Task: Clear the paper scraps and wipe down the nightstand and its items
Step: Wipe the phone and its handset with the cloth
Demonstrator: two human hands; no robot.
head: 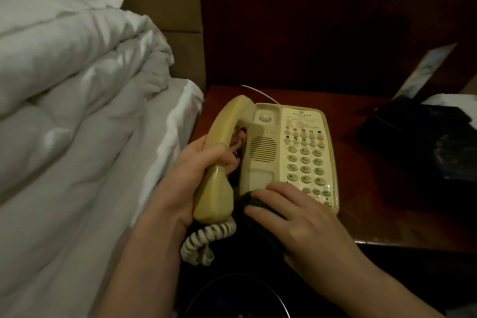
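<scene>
- The left hand [191, 162] grips the handset [219, 160], lifted off its cradle; the right hand [296, 214], fingers fairly flat, presses a dark cloth [254, 201] on the phone base [296, 152] at its near edge.
- The base sits on the nightstand [361, 201], beside the bed [77, 111].
- Risk, as I judge it: the coiled cord [206, 237] hangs over the front edge, so a tug could drag the base off; wiping may also press keys.
- Base and handset are smooth yellowed plastic, the nightstand glossy dark wood, the duvet soft and crumpled. No paper scraps show.
</scene>
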